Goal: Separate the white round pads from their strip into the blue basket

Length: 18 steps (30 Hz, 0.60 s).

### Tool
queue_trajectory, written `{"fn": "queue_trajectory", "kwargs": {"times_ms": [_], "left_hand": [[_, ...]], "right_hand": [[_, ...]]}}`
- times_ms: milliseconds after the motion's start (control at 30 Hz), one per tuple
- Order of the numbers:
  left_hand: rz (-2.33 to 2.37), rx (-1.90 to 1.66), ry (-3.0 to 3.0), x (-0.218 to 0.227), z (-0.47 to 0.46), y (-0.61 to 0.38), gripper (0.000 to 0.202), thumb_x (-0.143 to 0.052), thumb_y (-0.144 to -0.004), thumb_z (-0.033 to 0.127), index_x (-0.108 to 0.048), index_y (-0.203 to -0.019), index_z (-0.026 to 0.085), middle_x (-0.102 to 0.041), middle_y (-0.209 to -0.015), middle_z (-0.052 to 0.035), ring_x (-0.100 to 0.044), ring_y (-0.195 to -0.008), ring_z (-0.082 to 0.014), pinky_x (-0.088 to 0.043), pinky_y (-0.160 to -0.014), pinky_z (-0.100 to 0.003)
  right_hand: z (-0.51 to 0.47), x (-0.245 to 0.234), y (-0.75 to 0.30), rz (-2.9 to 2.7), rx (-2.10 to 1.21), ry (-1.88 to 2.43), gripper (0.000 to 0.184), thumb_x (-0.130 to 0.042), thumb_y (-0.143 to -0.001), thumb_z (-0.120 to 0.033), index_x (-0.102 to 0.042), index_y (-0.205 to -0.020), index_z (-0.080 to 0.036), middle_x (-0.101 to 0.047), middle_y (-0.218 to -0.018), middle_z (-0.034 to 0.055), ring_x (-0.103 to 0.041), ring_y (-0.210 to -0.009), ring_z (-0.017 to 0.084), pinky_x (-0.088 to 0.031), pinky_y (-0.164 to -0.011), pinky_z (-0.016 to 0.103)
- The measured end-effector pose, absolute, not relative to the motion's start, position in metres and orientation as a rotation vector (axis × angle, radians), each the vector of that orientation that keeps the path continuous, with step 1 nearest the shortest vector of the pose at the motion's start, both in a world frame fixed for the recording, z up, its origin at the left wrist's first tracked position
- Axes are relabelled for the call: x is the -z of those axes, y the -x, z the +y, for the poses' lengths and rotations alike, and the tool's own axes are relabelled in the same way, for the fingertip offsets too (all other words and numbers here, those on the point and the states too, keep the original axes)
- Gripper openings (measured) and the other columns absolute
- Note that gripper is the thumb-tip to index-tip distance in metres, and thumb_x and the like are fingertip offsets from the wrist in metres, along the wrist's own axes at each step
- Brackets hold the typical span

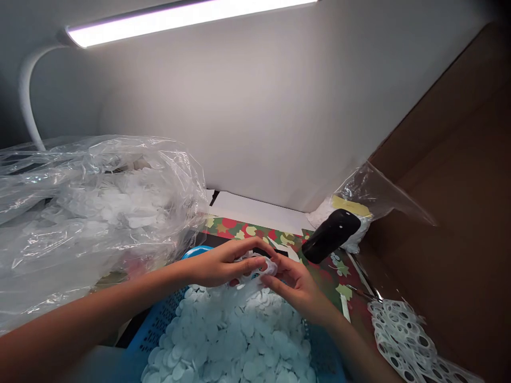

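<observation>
My left hand and my right hand meet above a blue basket heaped with small white round pads. Both hands pinch a white punched sheet between their fingertips, the left from above, the right from the side. The sheet shows round holes and hangs just over the heap of pads.
A large clear plastic bag full of white material fills the left. A black oblong object lies on a patterned red and green mat. Punched white waste sheets lie at the right by a brown cardboard wall. A lamp shines overhead.
</observation>
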<state>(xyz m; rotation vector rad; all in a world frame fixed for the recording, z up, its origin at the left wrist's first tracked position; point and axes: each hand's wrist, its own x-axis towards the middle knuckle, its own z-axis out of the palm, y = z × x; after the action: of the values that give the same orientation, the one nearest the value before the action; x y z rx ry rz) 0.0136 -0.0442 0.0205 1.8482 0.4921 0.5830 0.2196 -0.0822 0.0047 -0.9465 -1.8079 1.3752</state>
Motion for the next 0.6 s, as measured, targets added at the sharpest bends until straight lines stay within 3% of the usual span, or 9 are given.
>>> {"fn": "queue_trajectory", "kwargs": {"times_ms": [100,267,600], "left_hand": [[0.535,-0.672,-1.923,-0.0206,-0.0432,-0.0135,0.025,-0.045,-0.093,0.039,-0.054,-0.108,0.021,-0.055,-0.094,-0.0027,-0.045,-0.065,-0.0095,-0.037,-0.054,-0.021],[0.576,-0.556,-1.972,-0.0205,-0.0418,-0.0121,0.026,-0.050,-0.089,0.043,-0.059,-0.091,0.019,-0.053,-0.075,0.0013,-0.041,-0.064,-0.0098,-0.031,-0.053,-0.022],[0.519,-0.498,-1.937,-0.0199,-0.0415,-0.0117,0.029,-0.045,-0.092,0.042,-0.059,-0.086,0.017,-0.041,-0.061,0.0044,-0.036,-0.053,-0.0071,-0.026,-0.045,-0.019]], "right_hand": [[-0.0805,-0.0020,-0.2218,-1.694,-1.344,0.951,0.015,-0.063,-0.084,-0.033,-0.058,-0.084,-0.018,-0.060,-0.080,0.0006,-0.059,-0.076,0.014,-0.048,-0.070,0.026],[-0.0816,-0.0043,-0.2223,-1.718,-1.341,0.925,0.015,-0.061,-0.087,-0.033,-0.058,-0.084,-0.018,-0.059,-0.075,-0.0004,-0.057,-0.072,0.012,-0.046,-0.068,0.023],[-0.0829,-0.0042,-0.2225,-1.754,-1.322,0.869,0.017,-0.055,-0.090,-0.034,-0.057,-0.082,-0.019,-0.052,-0.073,-0.0009,-0.052,-0.069,0.012,-0.043,-0.065,0.023]]}}
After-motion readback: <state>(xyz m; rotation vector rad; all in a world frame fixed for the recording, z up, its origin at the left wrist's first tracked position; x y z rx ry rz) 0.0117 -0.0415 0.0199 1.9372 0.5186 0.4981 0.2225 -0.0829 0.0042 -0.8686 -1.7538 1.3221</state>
